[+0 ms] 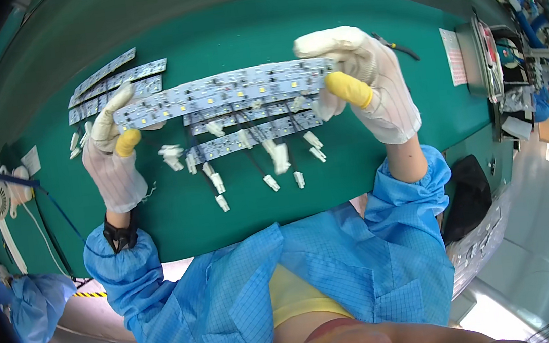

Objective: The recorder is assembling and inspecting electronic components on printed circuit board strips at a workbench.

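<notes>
A long white LED circuit board strip (225, 93), dotted with small chips and yellow LEDs, is held level over the green table (331, 192). My left hand (113, 146), in a white glove with a yellow thumb cover, grips its left end. The right end sits between the fingers and yellow-covered thumb of my right hand (368, 89). Beneath the held strip, more LED boards (254, 140) lie on the table, partly hidden by it. Dark wires with white plug connectors (280, 158) spread toward me from there. Further LED boards (153, 69) lie beyond my left hand.
A cutter tool with dark handles (403, 48) lies beyond my right hand. Near the right edge are a printed sheet (452, 56) and a metal tray (478, 70). A white fan (0, 201) stands at left; a blue cord (55, 204) leads to my black wrist strap (120, 236).
</notes>
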